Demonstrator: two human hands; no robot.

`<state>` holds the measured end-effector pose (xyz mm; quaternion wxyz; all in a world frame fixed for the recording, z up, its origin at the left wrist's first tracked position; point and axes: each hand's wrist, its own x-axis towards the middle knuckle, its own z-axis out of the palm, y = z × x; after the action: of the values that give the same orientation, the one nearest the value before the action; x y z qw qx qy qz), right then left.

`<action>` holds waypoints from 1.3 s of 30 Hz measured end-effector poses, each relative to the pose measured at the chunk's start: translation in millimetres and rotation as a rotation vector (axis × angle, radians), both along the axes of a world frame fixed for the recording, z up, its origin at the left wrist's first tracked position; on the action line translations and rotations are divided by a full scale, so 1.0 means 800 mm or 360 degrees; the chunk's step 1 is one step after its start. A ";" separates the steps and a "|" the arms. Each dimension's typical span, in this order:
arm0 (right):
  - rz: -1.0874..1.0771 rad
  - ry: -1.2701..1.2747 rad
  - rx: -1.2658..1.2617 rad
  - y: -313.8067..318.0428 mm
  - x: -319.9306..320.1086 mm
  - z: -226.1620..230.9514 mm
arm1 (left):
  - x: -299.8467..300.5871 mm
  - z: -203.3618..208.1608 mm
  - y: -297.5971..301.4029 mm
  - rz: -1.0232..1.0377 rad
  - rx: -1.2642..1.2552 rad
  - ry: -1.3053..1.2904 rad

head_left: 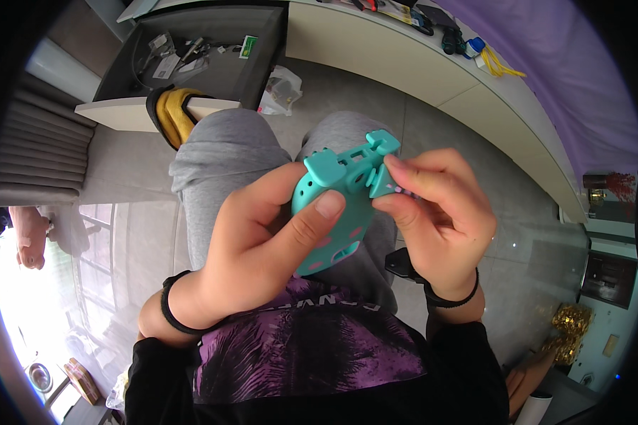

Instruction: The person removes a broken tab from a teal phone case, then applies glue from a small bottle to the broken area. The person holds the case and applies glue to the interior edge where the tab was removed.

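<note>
Both hands are raised over the lap and are occupied. The left hand (252, 237) grips a teal plastic shell (353, 212) with pink spots: thumb flat on the near face, the other fingers partly hidden behind it. The right hand (443, 216) pinches a small teal piece (381, 185), with purple-pink marks, between thumb and index finger. This piece is at the right side of the shell's upper end; cannot tell whether it is seated or only touching.

Shell position: above the grey trousers (223, 152), between the hands, tilted. Two blocky feet stand out at its upper end, with openings between them; a pink-edged slot shows near its lower end.

Surroundings: open drawer (131, 76) at upper left, containing loose small parts and a green packet (248, 47). A yellow-and-black cloth item (174, 117) hangs over the drawer front. A clear plastic bag (282, 92) lies on the grey floor (145, 163) just beside the drawer. Long pale bench (376, 46) across the top right carries a yellow cord (500, 65).
</note>
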<state>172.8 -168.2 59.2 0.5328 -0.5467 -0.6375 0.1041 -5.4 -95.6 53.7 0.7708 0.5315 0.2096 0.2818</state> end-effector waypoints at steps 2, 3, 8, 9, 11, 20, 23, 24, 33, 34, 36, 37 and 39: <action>0.0062 0.0103 -0.0026 0.002 0.001 0.000 | 0.000 -0.001 0.002 0.0005 -0.0067 0.0009; 0.0068 0.0056 -0.0035 0.002 0.002 0.000 | -0.001 -0.001 0.003 0.0013 0.0004 0.0064; 0.0092 -0.0105 0.0021 0.003 0.002 0.002 | 0.002 -0.001 0.003 0.0077 0.0161 0.0158; 0.0078 -0.0150 0.0023 0.003 0.002 0.003 | 0.005 -0.003 0.003 0.0108 0.0282 0.0123; 0.0056 -0.0201 0.0036 0.003 0.000 0.003 | 0.010 -0.006 0.004 0.0176 0.0528 0.0067; -0.0168 -0.0140 -0.0020 0.001 -0.007 -0.001 | 0.007 -0.009 0.007 0.0210 0.1109 0.0233; -0.0230 -0.0165 -0.0022 0.000 -0.009 -0.005 | 0.011 -0.010 0.006 0.0217 0.1104 0.0207; -0.0231 -0.0194 -0.0029 -0.001 -0.009 -0.005 | 0.012 -0.011 0.006 0.0231 0.1140 0.0190; -0.0089 0.0045 -0.0233 -0.029 0.024 -0.002 | 0.046 -0.015 -0.008 -0.0058 0.0461 0.0128; -0.0128 0.0104 -0.0298 -0.035 0.027 -0.003 | 0.054 -0.018 -0.011 -0.0028 0.0426 0.0113; -0.0180 0.0247 -0.0319 -0.046 0.031 -0.009 | 0.070 -0.027 -0.017 0.0041 0.0362 0.0036; -0.0191 0.0262 -0.0303 -0.051 0.032 -0.014 | 0.078 -0.032 -0.020 0.0045 0.0378 0.0017; -0.0210 0.0414 -0.0254 -0.059 0.034 -0.023 | 0.091 -0.039 -0.027 0.0063 0.0346 -0.0030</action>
<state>200.1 -215.6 40.6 0.5714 -0.6098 -0.5156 0.1891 67.1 -117.0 22.3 0.7048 0.6051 0.1810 0.3232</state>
